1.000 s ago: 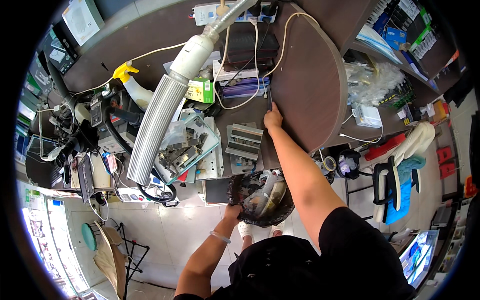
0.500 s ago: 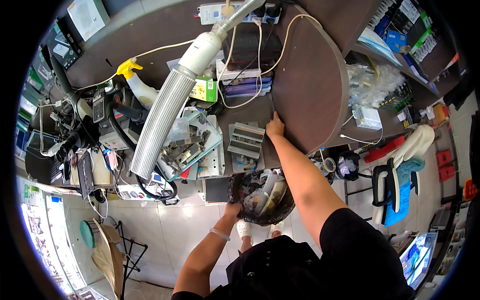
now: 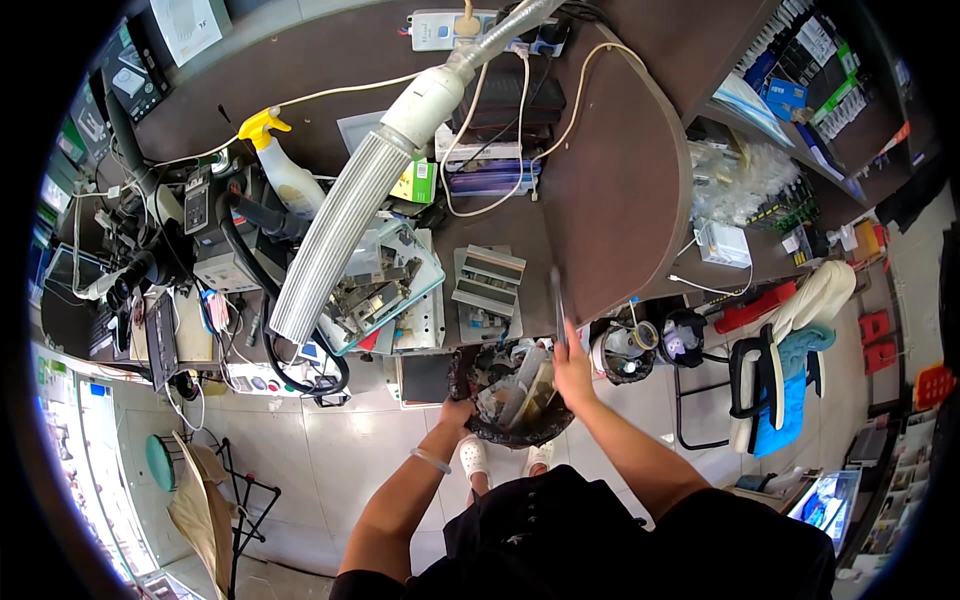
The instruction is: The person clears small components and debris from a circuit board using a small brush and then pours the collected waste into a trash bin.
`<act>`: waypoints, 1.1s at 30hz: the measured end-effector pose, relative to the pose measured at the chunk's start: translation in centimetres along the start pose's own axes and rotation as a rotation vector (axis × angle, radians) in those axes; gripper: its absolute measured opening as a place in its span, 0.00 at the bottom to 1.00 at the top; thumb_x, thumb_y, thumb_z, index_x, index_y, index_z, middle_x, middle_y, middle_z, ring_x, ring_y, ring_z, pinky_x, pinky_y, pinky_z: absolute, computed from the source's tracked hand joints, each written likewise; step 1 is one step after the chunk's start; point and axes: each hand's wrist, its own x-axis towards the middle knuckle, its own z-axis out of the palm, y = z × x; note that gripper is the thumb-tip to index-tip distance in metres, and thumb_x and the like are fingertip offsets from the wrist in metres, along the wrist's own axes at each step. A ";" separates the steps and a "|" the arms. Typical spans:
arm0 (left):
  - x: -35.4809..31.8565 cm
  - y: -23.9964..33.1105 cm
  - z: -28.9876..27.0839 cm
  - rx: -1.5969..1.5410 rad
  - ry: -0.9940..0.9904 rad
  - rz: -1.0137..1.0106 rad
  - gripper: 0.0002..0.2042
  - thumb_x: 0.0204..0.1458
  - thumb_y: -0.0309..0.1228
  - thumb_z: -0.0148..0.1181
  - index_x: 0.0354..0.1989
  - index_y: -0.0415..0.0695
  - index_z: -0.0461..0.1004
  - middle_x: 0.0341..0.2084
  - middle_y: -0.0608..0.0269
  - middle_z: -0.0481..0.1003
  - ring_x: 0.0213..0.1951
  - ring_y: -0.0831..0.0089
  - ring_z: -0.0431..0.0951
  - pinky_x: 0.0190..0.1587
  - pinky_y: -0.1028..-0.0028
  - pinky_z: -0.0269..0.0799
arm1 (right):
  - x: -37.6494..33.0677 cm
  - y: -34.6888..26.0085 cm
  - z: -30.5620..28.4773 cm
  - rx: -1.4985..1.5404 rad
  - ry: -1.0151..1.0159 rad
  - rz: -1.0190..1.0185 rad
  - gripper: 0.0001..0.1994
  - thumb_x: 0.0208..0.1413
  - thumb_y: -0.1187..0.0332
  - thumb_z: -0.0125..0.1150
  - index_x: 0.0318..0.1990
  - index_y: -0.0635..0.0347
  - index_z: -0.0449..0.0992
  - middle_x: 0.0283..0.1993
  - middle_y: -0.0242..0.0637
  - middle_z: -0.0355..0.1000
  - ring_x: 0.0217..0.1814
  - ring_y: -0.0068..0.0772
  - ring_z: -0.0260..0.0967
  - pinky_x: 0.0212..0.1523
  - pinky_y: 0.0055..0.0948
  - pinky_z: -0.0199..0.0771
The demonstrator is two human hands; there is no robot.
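My left hand (image 3: 457, 412) grips the left rim of a waste bin (image 3: 520, 436) lined with a black bag. The bin sits just below the desk's front edge and holds crumpled plastic, packaging and mixed scrap. Over the bin's right side, my right hand (image 3: 572, 372) is closed on a long, thin, dark tool (image 3: 558, 298). It points up and away from me; motion blurs it, so its exact kind is unclear. On the desk, left of the tool, lies a grey slotted metal block (image 3: 489, 281) on top of flat grey pieces.
A teal-edged tray (image 3: 430, 275) of metal parts stands left of the block, beneath a ribbed silver hose (image 3: 345, 235). Farther back are a yellow-topped spray bottle (image 3: 285, 175) and a power strip (image 3: 440, 30). Another bin (image 3: 622, 372) and a folding chair (image 3: 770, 390) stand at right.
My right hand has drawn back from the desktop towards me, bringing the thin tool over the bin's right side. My left hand stays on the bin's rim, and the view has shifted slightly.
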 end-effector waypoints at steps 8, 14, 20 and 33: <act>-1.1 0.4 0.5 0.043 0.042 0.005 0.18 0.31 0.11 0.42 0.34 0.36 0.64 0.23 0.54 0.65 0.25 0.55 0.71 0.26 0.55 0.71 | 15.8 -5.2 4.7 -0.436 0.231 -0.215 0.23 0.51 0.72 0.43 0.57 0.53 0.58 0.43 0.55 0.68 0.41 0.54 0.67 0.41 0.42 0.67; -0.3 -0.2 0.3 0.055 0.025 0.037 0.18 0.31 0.12 0.44 0.36 0.35 0.66 0.23 0.54 0.66 0.26 0.57 0.72 0.26 0.57 0.70 | 12.4 -3.4 4.5 -0.378 0.173 -0.048 0.28 0.46 0.75 0.44 0.59 0.52 0.55 0.39 0.57 0.68 0.42 0.56 0.66 0.44 0.43 0.65; 6.5 -3.4 -3.8 0.134 -0.002 0.112 0.18 0.29 0.12 0.43 0.35 0.37 0.64 0.25 0.54 0.65 0.26 0.53 0.71 0.27 0.52 0.73 | -3.2 -3.4 0.6 0.035 -0.089 0.203 0.22 0.58 0.70 0.36 0.61 0.44 0.52 0.28 0.32 0.59 0.19 0.21 0.54 0.11 0.23 0.57; -0.2 -0.2 0.2 0.051 0.074 0.045 0.17 0.30 0.13 0.46 0.34 0.34 0.68 0.22 0.52 0.69 0.26 0.58 0.72 0.25 0.64 0.71 | 18.2 -7.8 5.3 0.213 0.052 0.260 0.23 0.55 0.74 0.38 0.59 0.41 0.58 0.27 0.26 0.59 0.21 0.21 0.51 0.15 0.24 0.54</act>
